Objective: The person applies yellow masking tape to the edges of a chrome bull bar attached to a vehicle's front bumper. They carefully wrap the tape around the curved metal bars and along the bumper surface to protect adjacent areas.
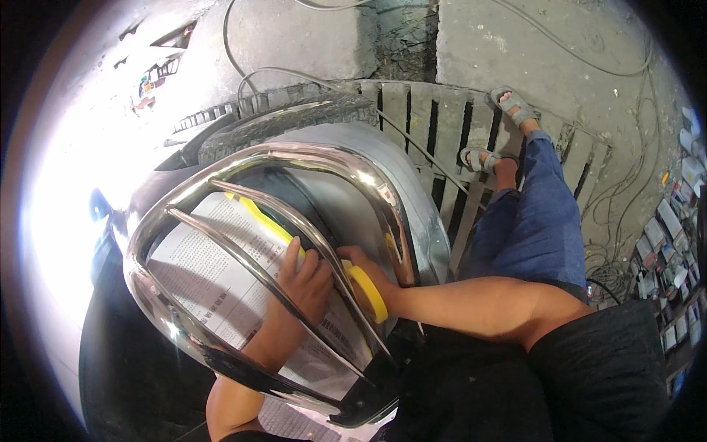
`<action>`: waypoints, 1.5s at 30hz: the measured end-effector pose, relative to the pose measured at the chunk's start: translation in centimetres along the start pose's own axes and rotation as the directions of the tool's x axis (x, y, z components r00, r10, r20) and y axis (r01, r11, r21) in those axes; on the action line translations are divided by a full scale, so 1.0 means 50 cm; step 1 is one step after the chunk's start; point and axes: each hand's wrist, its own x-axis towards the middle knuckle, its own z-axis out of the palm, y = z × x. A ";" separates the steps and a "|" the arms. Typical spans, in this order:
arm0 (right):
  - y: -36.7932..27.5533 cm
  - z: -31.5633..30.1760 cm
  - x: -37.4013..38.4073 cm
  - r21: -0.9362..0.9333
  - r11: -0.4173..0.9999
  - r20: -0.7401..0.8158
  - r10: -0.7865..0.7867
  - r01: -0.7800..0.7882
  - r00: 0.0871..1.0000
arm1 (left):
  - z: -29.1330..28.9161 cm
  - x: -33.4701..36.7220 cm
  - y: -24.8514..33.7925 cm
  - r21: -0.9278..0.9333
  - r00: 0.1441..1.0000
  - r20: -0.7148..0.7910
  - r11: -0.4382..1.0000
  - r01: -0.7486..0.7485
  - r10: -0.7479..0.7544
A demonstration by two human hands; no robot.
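our left grip (305, 280) reaches in from the near left, the forearm passing beneath a slim bar of the chrome guard (294, 151), and its fingertips touch the yellow tape strip (261, 219); we cannot tell whether they pinch it or only press on it. our right grip (375, 274) is clamped on the tape roll (376, 298), just beside the other slim bar and inside the guard's right rail. the right forearm crosses over that rail from the right.

the printed paper sheet (195, 272) lies behind the bars, and the strip runs along its far right edge, from the far end of the sheet down to our left fingers. on the left, the gaps between the bars leave part of the sheet bare; nearer, our left arm fills much of the space. the two hands are close together, with little room between fingers, roll and bars.

the grey panel (423, 210) curves around the guard's right side, and a tyre (294, 121) sits on the far side. farther right, our sandalled feet stand on the slatted platform (398, 103). loose cables (567, 51) trail over the concrete floor (508, 29) beyond its edge.
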 end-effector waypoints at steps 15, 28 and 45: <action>0.009 0.010 0.002 -0.015 0.996 -0.053 -0.086 0.085 0.995 | 0.019 0.000 0.014 0.054 0.996 0.072 0.997 0.049 -0.052; -0.009 0.000 0.004 0.017 1.000 -0.024 -0.007 0.007 1.000 | 0.008 -0.027 0.013 -0.005 0.990 0.116 0.997 -0.083 0.083; -0.054 -0.012 0.024 0.291 0.948 0.011 -0.138 0.129 0.990 | -0.052 -0.101 -0.031 0.089 0.974 -0.074 0.972 0.219 -0.213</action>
